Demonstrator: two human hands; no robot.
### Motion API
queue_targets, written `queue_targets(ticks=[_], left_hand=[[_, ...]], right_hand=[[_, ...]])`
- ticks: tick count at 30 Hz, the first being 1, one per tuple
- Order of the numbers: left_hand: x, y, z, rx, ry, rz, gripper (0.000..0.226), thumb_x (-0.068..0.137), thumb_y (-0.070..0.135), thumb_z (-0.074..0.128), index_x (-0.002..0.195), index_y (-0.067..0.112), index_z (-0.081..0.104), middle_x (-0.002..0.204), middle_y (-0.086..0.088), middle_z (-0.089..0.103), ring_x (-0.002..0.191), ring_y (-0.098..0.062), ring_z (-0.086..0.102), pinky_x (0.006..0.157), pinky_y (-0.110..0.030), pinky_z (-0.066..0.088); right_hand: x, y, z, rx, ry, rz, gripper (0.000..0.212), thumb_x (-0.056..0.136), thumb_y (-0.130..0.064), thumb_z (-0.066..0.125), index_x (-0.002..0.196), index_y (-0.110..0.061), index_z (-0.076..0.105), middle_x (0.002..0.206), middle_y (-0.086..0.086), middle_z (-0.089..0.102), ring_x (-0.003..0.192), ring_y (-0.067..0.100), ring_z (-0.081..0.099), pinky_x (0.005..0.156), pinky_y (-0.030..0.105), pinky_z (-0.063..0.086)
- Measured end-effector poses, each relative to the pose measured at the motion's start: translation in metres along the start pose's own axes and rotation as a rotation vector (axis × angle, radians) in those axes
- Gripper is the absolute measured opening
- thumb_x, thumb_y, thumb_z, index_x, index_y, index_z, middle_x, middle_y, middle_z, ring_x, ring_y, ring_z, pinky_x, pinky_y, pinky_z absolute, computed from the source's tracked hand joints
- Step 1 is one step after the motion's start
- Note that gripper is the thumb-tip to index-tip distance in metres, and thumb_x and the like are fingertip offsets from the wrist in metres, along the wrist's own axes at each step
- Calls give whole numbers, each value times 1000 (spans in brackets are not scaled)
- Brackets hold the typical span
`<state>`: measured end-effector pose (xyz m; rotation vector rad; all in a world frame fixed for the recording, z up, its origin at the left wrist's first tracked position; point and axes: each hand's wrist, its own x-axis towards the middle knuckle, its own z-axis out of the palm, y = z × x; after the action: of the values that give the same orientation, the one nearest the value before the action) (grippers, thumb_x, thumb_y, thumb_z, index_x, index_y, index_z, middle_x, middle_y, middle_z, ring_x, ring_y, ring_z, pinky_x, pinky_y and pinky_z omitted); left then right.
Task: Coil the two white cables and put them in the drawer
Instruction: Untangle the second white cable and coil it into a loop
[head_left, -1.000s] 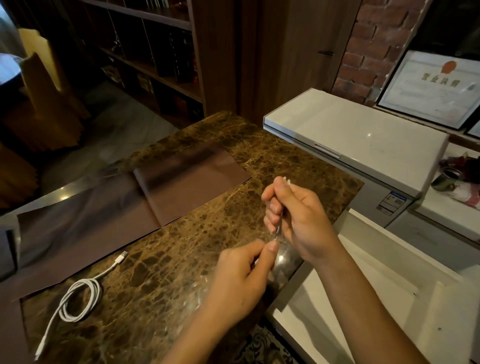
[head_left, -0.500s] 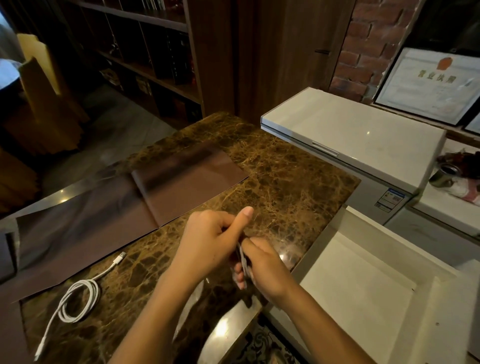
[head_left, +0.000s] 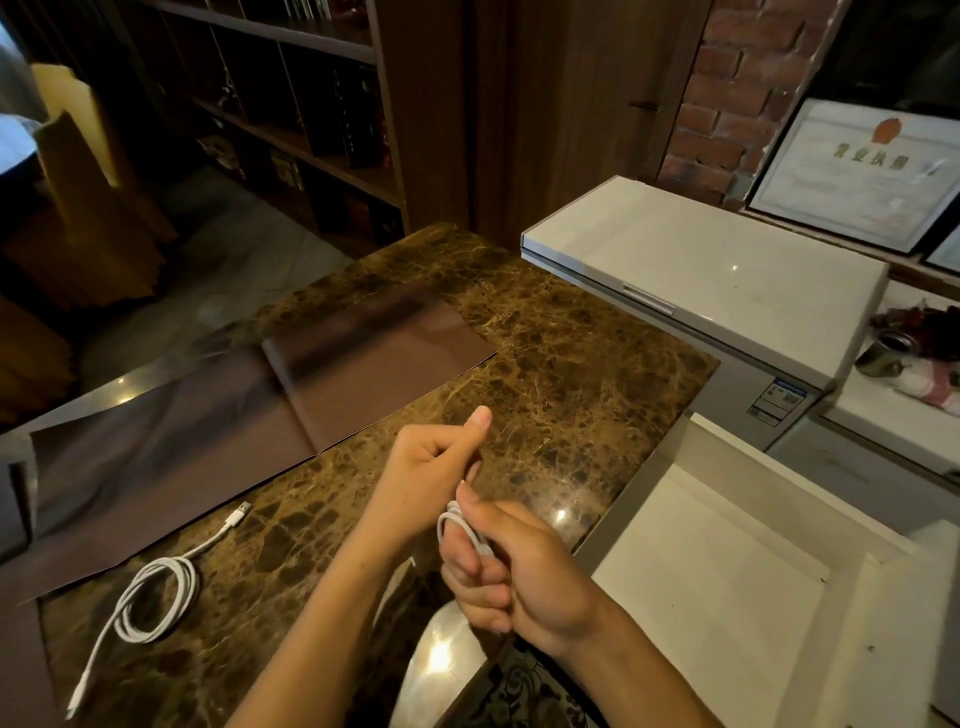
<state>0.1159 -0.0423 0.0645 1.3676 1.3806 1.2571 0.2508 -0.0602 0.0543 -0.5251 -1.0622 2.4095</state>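
As left hand (head_left: 428, 465) grips, white cable (head_left: 451, 521) loops round right hand (head_left: 535, 582) fingers (head_left: 460, 558)

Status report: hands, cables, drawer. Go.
Right hand grips coiled cable; left hand curled close, hold unclear. Second cable loosely coiled on counter. Drawer open, nothing blocking.

Free path over countertop (head_left: 571, 374) into open drawer (head_left: 727, 597)
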Motion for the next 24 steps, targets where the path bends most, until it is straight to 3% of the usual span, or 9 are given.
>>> queue_targets(ticks=[2,6,9,12,15,18,21,24], left_hand=[[-6,-2,7,-104,1,-28,56,98,40,50,50,12,47,43,7,39,42,-7,31,45,-17,30],[-26,-4,25,-324,24,-113,50,103,33,47,57,22,62,52,2,60,47,-11,54,49,-20,44],[-38,-8,37,-420,85,-126,48,106,29,43,71,12,70,64,-10,68,58,-21,63,56,-29,53],[-44,-8,43,-378,185,-112,47,106,26,43,79,0,70,67,-21,67,61,-27,62,59,-36,51],[-49,-11,46,-281,214,-79,50,109,27,39,86,2,75,72,-19,72,66,-26,67,67,-36,56],[-52,-14,45,-200,160,-83,56,108,40,36,92,3,75,78,-22,72,75,-43,68,76,-58,56],[-55,-14,42,-109,153,-56,38,107,31,43,102,16,77,94,-8,78,89,-24,74,86,-52,57],[-56,-17,33,-20,149,-46,26,104,22,50,107,25,76,101,4,78,98,-18,74,89,-47,58]], right_hand=[[-2,-4,0,65,-39,-40,50,103,-44,48,63,-14,48,52,0,20,38,6,25,35,21,19],[-4,-17,-7,175,-38,-185,55,107,-38,39,58,-14,42,48,0,23,36,9,17,32,22,15],[-6,-22,-14,204,-6,-226,56,107,-38,37,56,-15,42,45,-2,28,36,9,18,32,20,18],[-6,-22,-20,218,33,-248,58,107,-39,35,54,-16,43,44,-3,27,35,10,17,32,20,19],[-5,-23,-26,236,90,-279,61,107,-40,33,52,-17,43,42,-2,26,32,8,22,31,18,25],[-4,-21,-30,234,129,-295,62,107,-40,33,51,-17,44,40,-4,33,31,7,23,31,18,26],[-3,-19,-32,230,140,-286,63,108,-40,31,51,-16,44,40,-4,33,31,6,27,32,20,23],[-2,-16,-34,206,168,-228,63,108,-41,31,52,-16,43,40,-3,32,31,7,30,33,22,25]])
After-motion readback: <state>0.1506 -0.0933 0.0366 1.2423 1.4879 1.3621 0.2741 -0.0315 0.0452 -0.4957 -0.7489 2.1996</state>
